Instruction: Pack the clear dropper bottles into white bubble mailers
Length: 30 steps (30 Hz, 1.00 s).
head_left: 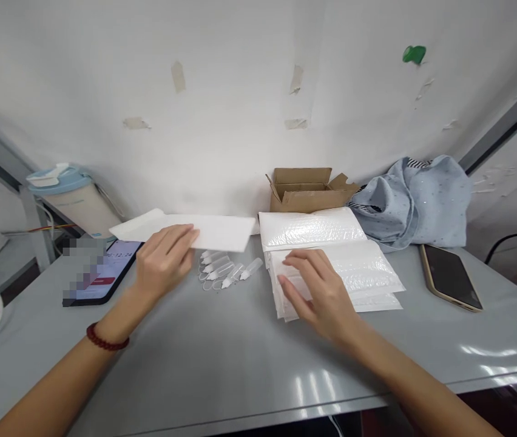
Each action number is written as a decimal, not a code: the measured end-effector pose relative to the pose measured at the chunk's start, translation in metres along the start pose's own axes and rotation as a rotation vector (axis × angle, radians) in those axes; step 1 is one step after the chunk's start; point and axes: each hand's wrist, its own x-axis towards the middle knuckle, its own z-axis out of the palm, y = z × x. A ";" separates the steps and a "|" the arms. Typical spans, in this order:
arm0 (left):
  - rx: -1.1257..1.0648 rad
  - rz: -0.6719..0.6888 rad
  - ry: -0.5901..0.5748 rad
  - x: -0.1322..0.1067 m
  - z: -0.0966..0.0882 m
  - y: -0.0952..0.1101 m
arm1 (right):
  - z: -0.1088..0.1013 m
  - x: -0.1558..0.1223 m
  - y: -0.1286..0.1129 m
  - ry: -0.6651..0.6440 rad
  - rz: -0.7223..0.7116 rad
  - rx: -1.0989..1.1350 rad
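Now, left hand [164, 267] holding white mailer [222, 233], right hand [317, 292] on bubble-mailer stack [368, 273]

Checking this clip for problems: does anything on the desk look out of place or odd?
The stack of white bubble mailers under the right hand sits fanned, its edges unaligned. A pixelated patch covers part of the phone at left, apparently censoring rather than damage.

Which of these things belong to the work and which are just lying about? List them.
Work: left hand, white mailer, right hand, bubble mailer stack, plastic dropper bottles.
Lying about: lit phone, dark phone, blue cloth, cardboard box, tumbler.
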 end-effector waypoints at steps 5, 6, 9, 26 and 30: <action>-0.111 0.275 0.150 0.005 -0.016 0.046 | -0.011 0.004 0.006 0.036 0.112 0.076; -0.109 0.293 0.109 0.006 -0.018 0.056 | -0.013 0.005 0.007 0.002 0.105 0.065; -0.073 0.318 -0.012 0.008 -0.023 0.079 | -0.015 0.004 0.008 -0.194 0.035 -0.019; -0.219 0.149 -0.062 0.006 -0.024 0.060 | -0.010 0.002 0.000 -0.455 0.080 -0.163; -0.400 -0.536 -0.190 0.015 -0.030 0.030 | -0.011 0.000 -0.004 -0.506 0.070 -0.181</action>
